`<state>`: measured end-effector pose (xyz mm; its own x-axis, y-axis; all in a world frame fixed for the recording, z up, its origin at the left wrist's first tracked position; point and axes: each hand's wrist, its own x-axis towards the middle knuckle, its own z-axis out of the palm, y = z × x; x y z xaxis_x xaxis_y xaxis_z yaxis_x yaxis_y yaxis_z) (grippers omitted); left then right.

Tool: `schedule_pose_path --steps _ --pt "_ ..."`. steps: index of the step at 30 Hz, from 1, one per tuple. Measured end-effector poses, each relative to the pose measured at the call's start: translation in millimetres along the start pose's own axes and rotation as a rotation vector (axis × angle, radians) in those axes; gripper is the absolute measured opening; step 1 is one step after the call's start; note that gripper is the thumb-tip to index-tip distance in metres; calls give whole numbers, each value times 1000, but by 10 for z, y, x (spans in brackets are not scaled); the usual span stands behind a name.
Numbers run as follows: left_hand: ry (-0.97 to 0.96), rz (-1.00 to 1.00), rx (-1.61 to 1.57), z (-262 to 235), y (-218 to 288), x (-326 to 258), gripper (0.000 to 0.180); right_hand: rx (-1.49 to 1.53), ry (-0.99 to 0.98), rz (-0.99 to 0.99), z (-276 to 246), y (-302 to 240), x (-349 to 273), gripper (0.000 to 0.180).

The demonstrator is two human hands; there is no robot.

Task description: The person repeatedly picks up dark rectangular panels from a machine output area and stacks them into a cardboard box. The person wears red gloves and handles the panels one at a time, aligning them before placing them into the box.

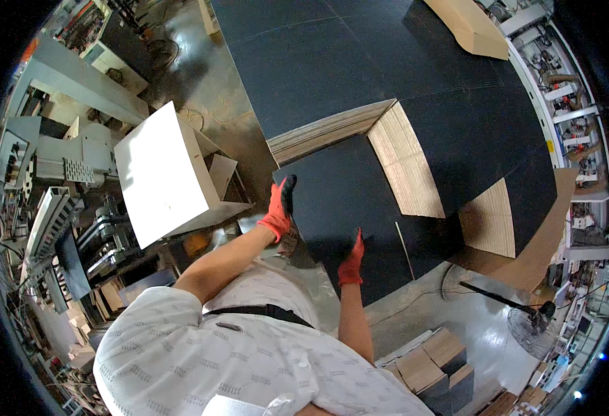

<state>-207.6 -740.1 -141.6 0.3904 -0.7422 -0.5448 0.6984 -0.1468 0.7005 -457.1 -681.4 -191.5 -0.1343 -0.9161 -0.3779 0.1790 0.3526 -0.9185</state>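
A black-faced panel (346,187) lies in front of me, lower than the taller stacks beyond it and on its right. My left hand (281,208), in a red glove with black-coated fingers, is at the panel's left edge with its fingers stretched out. My right hand (352,263), gloved the same way, is over the near part of the panel, its fingers pointing away from me. The dark fingertips blend into the black surface, so contact there is hard to make out. A thin pale line (405,249) shows on the panel right of that hand.
Tall stacks of black-faced boards (297,59) with pale layered edges (405,159) rise beyond. Brown cardboard (467,28) lies on top at the far right. At left stands a white-topped box-shaped piece (159,177). A floor fan (532,329) and stacked blocks (422,360) are at right.
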Motion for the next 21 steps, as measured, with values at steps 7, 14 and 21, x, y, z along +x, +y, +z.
schedule_pose_path --steps 7,14,21 --pt "29 -97 -19 89 -11 239 59 52 -31 89 35 -122 442 60" --pt "-223 167 127 -439 -267 326 69 79 -15 361 432 -804 47 76" --pt "-379 414 691 -2040 -581 292 53 -106 -300 202 -2 -517 421 83"
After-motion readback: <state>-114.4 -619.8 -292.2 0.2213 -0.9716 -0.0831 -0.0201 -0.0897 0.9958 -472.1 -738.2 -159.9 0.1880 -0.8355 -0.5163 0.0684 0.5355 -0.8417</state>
